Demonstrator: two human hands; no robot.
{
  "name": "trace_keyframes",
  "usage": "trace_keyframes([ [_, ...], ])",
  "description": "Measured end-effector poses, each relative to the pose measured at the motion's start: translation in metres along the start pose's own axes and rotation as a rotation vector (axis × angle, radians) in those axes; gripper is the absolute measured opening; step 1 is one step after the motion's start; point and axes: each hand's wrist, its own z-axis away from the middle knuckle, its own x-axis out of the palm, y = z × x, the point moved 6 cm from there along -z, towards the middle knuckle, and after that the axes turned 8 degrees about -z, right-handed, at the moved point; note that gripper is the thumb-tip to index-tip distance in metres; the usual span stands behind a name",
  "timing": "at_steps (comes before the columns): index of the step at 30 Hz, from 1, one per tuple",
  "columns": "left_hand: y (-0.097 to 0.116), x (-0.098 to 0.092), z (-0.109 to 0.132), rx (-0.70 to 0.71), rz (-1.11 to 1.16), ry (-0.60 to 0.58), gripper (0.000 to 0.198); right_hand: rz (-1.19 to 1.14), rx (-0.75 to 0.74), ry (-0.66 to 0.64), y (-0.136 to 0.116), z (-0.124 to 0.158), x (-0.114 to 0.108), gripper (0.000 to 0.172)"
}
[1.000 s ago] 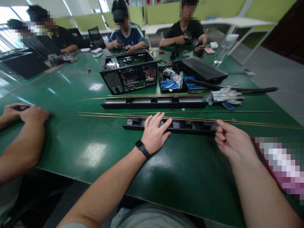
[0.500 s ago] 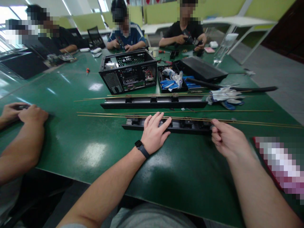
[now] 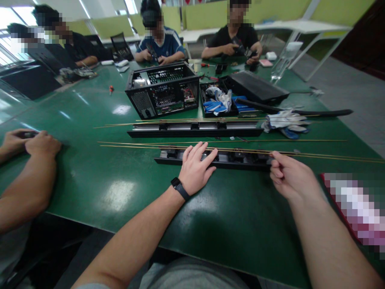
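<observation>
A black rail with dark blocks inside its channel lies across the green table before me. Thin brass-coloured rods run lengthwise over it and stick out past both ends. My left hand, a watch on its wrist, lies with fingers spread over the middle of the rail and rods. At the rail's right end, my right hand pinches one of the rods between thumb and forefinger; the contact point is partly hidden. Farther off, a second black rail lies parallel, with more thin rods along its top.
An open computer case stands behind the rails. Beside it are a box of gloves, a flat black panel, a black strip and white-blue gloves. Another person's hands rest at left; several people sit opposite.
My right hand has shifted slightly to the right, and the pinched rod's left end has slid a little the same way. My left hand stays in place.
</observation>
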Motion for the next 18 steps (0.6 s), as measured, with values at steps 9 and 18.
trace_keyframes([
  [9,-0.0007,-0.0001,-0.0002,-0.008,0.005,-0.002,0.065,-0.027,0.017,0.041,0.0004,-0.0012,-0.0019,0.029],
  [18,-0.0005,0.0003,0.0001,-0.004,0.007,-0.003,0.064,0.024,-0.019,0.007,0.0014,0.0007,0.0006,0.04],
])
